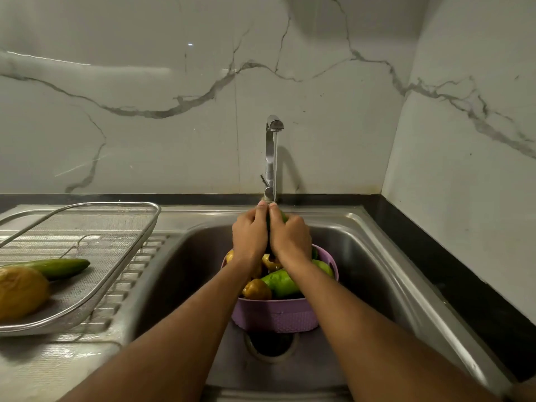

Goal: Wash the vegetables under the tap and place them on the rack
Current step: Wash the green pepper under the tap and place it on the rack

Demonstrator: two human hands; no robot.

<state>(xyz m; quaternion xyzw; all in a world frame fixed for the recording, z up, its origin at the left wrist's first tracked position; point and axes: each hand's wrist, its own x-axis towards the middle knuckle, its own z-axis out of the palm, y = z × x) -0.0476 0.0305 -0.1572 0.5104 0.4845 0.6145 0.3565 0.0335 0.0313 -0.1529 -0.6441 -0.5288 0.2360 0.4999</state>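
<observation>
Water runs from the chrome tap (272,152) onto a green vegetable (283,217), mostly hidden between my hands. My left hand (250,235) and my right hand (290,238) are both closed around it, pressed side by side above a purple basket (275,314) in the steel sink (362,256). The basket holds green cucumbers (280,283) and several potatoes (257,289). On the left drainboard stands a mesh rack (95,239) with one cucumber (59,267) and one potato (21,291) in it.
The sink drain (271,345) lies just in front of the basket. A black counter strip (452,271) runs along the right side and back, under marble-patterned wall tiles. The ribbed drainboard (121,285) shows around the rack.
</observation>
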